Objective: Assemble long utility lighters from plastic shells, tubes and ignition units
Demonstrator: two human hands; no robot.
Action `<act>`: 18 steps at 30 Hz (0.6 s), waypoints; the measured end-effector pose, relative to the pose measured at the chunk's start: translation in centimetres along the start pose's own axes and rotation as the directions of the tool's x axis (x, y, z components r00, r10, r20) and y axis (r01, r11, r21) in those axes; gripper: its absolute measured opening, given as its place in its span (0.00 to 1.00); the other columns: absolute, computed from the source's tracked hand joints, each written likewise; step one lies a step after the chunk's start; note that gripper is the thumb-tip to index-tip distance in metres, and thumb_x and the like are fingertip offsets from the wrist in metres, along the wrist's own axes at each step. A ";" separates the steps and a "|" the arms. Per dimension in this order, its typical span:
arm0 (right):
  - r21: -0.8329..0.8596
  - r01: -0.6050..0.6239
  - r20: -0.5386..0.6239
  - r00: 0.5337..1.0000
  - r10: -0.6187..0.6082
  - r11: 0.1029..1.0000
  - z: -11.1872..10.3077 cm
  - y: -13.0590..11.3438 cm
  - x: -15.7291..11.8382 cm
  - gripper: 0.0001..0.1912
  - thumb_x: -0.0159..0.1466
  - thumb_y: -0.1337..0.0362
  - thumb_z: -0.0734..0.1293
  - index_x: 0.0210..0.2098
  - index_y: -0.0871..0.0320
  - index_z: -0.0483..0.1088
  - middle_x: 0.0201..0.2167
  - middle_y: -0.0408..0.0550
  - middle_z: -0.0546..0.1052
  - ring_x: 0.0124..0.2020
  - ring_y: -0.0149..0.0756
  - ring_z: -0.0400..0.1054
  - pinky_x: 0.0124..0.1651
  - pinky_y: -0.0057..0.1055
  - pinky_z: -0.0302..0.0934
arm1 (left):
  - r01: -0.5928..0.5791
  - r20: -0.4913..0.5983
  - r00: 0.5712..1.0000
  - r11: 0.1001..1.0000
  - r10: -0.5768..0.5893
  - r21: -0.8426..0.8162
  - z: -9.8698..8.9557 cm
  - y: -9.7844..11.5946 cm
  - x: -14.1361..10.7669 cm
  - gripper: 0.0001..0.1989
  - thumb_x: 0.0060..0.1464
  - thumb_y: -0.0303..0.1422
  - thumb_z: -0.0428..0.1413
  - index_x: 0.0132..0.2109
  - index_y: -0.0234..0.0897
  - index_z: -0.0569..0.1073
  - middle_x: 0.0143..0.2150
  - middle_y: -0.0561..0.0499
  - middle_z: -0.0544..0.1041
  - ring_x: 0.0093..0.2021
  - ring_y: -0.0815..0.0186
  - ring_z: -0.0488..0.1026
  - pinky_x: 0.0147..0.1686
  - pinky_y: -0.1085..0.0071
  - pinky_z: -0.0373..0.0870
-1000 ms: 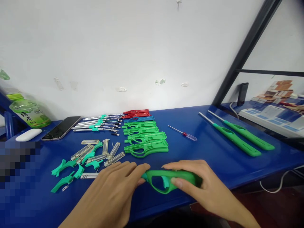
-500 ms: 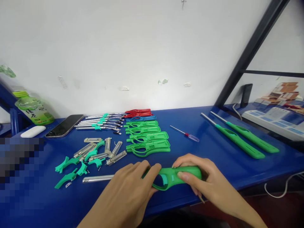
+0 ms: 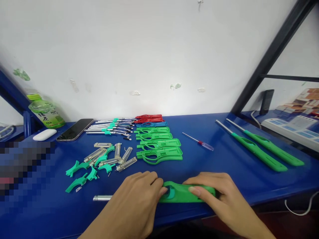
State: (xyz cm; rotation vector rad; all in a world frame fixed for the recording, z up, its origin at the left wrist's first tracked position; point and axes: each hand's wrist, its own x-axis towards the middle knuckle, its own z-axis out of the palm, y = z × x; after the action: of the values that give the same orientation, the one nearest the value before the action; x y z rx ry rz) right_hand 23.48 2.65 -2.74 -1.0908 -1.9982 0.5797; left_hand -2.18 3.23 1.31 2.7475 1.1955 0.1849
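A green lighter [image 3: 178,194] with a long metal tube lies across both my hands near the front of the blue table. My left hand [image 3: 136,202] is wrapped round its front part, by the teal trigger [image 3: 170,192], and hides where tube and body meet. The tube's silver tip [image 3: 101,198] sticks out to the left. My right hand [image 3: 214,196] grips the handle end, thumb on the near side and fingers over the top. Just beyond lie several green casing halves [image 3: 161,155]. Clear fuel tanks [image 3: 127,164] and teal triggers [image 3: 77,182] are scattered to the left.
Silver tubes with wires [image 3: 107,127] lie behind, beside red casings [image 3: 149,118] and a blue casing [image 3: 152,124]. A screwdriver [image 3: 205,145] and two whole green lighters [image 3: 261,152] rest rightward. At the left are a phone [image 3: 76,129], a white case [image 3: 45,134] and a bottle [image 3: 47,113].
The lighter has rolled in my hands, so its trigger opening looks narrower. My left fingers have closed in nearer the trigger. The whole view has shifted slightly.
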 end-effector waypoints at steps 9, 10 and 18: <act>-0.180 -0.014 -0.025 1.000 0.010 0.984 0.9 0.2 0.4 0.06 0.75 0.56 0.68 0.45 0.44 0.79 0.40 0.38 0.79 0.41 0.31 0.75 0.44 0.28 0.68 | 0.078 0.025 0.997 0.995 -0.080 0.062 0.3 -0.7 0.6 0.14 0.73 0.26 0.47 0.48 0.39 0.78 0.43 0.46 0.78 0.42 0.54 0.80 0.41 0.58 0.77; -0.184 -0.020 -0.033 0.999 0.015 0.983 0.9 0.2 0.4 0.06 0.75 0.56 0.68 0.46 0.43 0.79 0.40 0.37 0.79 0.42 0.31 0.75 0.45 0.29 0.67 | 0.075 0.011 0.997 0.994 -0.076 0.084 0.3 -0.9 0.6 0.14 0.74 0.27 0.47 0.49 0.40 0.78 0.43 0.46 0.78 0.42 0.53 0.80 0.41 0.57 0.77; -0.222 -0.070 -0.155 0.987 0.035 0.973 0.9 0.5 0.2 0.08 0.77 0.56 0.64 0.48 0.43 0.76 0.46 0.38 0.80 0.49 0.34 0.74 0.54 0.34 0.64 | 0.326 -0.235 0.931 0.924 -0.278 0.198 -2.7 -5.7 -2.8 0.25 0.72 0.37 0.38 0.41 0.43 0.80 0.45 0.42 0.83 0.40 0.47 0.82 0.36 0.55 0.76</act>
State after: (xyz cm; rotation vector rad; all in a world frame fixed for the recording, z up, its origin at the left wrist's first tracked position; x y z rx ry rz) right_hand 22.97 3.04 -3.51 -1.2888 -1.9421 0.2902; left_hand -8.56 5.21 2.83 2.7347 1.7877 0.3133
